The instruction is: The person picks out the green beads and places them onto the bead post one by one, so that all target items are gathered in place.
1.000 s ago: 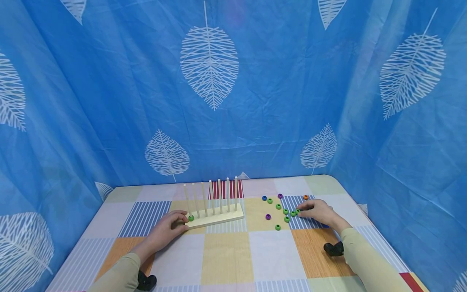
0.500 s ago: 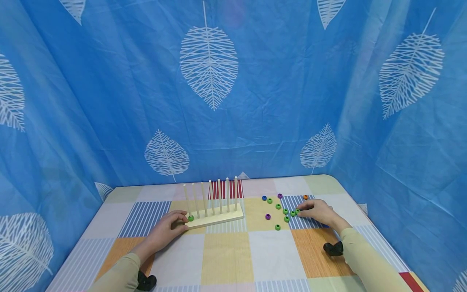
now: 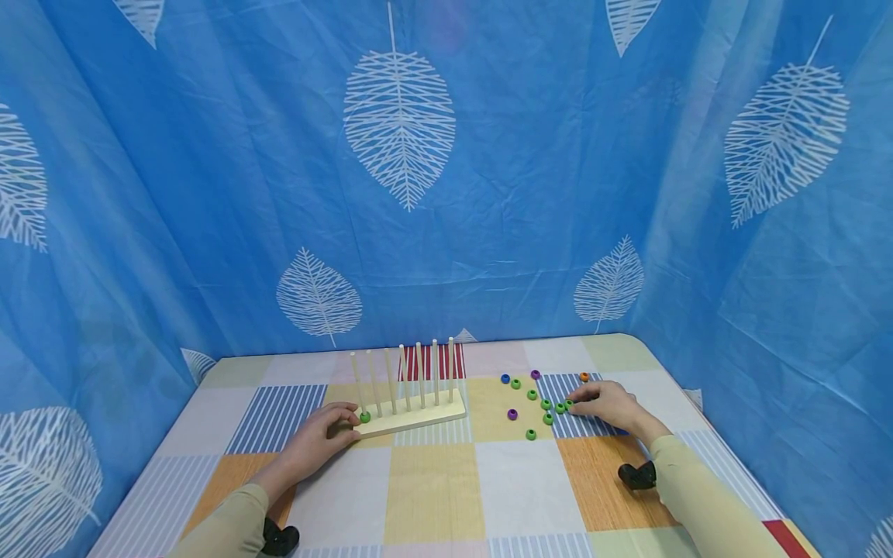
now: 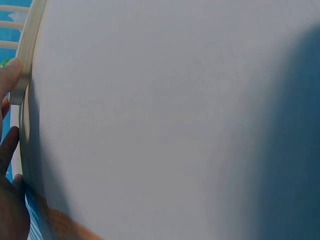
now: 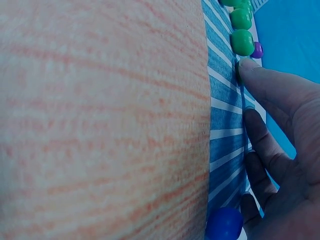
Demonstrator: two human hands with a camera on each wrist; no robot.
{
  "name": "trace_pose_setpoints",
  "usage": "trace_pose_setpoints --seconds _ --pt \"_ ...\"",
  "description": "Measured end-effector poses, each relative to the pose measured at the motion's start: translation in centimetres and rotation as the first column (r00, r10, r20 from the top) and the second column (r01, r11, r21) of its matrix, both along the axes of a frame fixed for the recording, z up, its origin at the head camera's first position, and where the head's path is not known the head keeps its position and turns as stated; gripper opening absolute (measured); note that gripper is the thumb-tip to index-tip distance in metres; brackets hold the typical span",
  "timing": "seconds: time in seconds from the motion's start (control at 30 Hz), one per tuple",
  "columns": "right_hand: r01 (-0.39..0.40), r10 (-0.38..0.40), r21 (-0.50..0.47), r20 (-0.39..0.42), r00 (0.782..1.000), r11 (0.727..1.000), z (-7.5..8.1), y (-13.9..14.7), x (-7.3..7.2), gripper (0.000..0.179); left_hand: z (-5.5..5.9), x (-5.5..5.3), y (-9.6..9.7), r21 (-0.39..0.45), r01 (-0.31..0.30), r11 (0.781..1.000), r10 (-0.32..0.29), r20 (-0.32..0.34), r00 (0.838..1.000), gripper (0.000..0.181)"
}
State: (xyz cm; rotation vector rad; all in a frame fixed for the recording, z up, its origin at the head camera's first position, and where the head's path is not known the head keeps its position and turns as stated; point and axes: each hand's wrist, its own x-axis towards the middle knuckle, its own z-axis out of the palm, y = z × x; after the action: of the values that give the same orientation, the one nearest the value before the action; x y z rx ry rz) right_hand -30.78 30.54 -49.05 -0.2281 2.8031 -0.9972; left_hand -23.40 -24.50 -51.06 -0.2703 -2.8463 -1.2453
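A pale wooden peg stand (image 3: 418, 417) carries a row of several upright pegs. One green bead (image 3: 365, 417) sits low on its leftmost peg. My left hand (image 3: 324, 435) grips the left end of the stand, the thumb at its front edge; the left wrist view shows the thumb (image 4: 9, 75) against the wood. On the right, my right hand (image 3: 610, 404) pinches a green bead (image 3: 569, 404) between thumb and fingertips, low over the striped patch. In the right wrist view that bead is mostly hidden in shade by the thumb tip; other green beads (image 5: 242, 42) lie close beyond.
Several green beads (image 3: 532, 395), two purple beads (image 3: 512, 415), a blue bead (image 3: 505, 379) and an orange bead (image 3: 584, 377) lie scattered between stand and right hand. Another blue bead (image 5: 225, 224) lies under the right hand. A patchwork cloth (image 3: 432, 496) covers the table; blue curtains (image 3: 488, 232) surround it.
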Motion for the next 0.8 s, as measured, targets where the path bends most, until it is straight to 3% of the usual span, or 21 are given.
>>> trace_pose_setpoints --seconds 0.8 --pt "0.002 -0.002 0.022 -0.037 0.999 1.0 -0.45 0.02 -0.02 0.029 0.38 0.18 0.23 -0.002 0.0 1.0 0.0 0.006 1.0 0.011"
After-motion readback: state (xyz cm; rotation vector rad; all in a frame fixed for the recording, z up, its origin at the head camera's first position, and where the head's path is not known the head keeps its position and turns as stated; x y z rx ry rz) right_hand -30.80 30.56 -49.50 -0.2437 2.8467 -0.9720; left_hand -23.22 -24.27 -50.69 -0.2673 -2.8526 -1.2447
